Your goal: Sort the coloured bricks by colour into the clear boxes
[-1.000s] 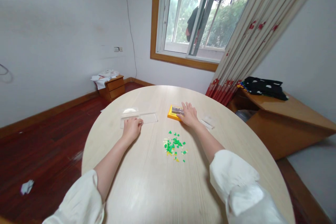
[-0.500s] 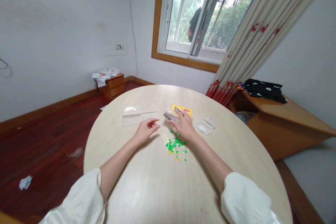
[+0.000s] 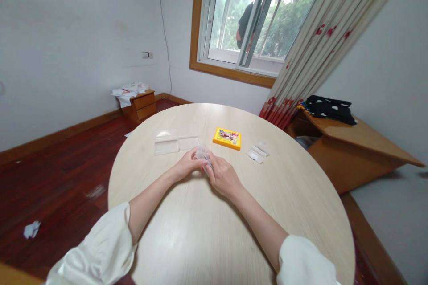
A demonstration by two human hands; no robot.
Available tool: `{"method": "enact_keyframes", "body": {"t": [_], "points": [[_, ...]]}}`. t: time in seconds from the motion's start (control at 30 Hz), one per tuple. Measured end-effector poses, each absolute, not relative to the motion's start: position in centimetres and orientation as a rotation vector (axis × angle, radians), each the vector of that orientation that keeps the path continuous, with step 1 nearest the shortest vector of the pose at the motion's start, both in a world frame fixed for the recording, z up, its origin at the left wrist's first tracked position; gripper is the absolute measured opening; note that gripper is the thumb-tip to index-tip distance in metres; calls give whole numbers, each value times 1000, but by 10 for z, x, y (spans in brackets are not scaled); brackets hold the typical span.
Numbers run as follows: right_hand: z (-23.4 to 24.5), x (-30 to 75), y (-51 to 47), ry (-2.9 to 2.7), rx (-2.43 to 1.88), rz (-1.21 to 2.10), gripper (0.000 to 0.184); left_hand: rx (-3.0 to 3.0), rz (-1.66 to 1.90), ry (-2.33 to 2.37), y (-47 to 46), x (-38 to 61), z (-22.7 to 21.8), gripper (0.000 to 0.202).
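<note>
In the head view both of my hands meet over the middle of the round table (image 3: 207, 213). Between them is a small, crinkled clear plastic packet (image 3: 202, 153); what lies inside is mostly covered by fingers. My left hand (image 3: 186, 164) is closed on its left side, thumb in front. From the right, my right hand (image 3: 223, 175) grips the same packet with bent fingers. Just beyond the hands lies a flat yellow box (image 3: 227, 138) with a printed picture. An open clear plastic case (image 3: 166, 147) rests to the left, beyond my left hand.
A smaller clear plastic case (image 3: 257, 154) lies open right of the yellow box. A tilted wooden cabinet (image 3: 341, 156) with dark folded cloth (image 3: 331, 109) on it stands at the right. Papers (image 3: 130, 89) top a small drawer unit (image 3: 143, 103) at the back left.
My hands were apart, the right one over the yellow box with the packet; now both hold the packet nearer the middle. The loose green and yellow pieces no longer show on the table.
</note>
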State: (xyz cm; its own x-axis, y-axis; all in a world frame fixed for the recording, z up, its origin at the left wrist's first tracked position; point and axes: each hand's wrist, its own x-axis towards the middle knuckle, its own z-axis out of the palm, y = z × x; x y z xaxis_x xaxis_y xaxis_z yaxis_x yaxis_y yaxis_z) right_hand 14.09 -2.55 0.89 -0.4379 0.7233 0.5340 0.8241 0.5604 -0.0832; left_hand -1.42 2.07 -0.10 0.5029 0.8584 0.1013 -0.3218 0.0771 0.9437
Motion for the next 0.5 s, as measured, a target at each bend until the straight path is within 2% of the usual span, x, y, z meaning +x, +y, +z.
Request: {"method": "enact_keyframes", "body": {"t": [0.17, 0.33, 0.5], "points": [[6, 141, -26, -2306, -1205, -412, 47, 1249, 979, 585, 21, -15, -2, 53], [9, 148, -24, -2198, -1159, -337, 45, 1258, 1009, 549, 17, -18, 7, 48], [12, 155, -22, -2077, -1131, -267, 39, 1199, 1004, 503, 14, -20, 12, 59]]}}
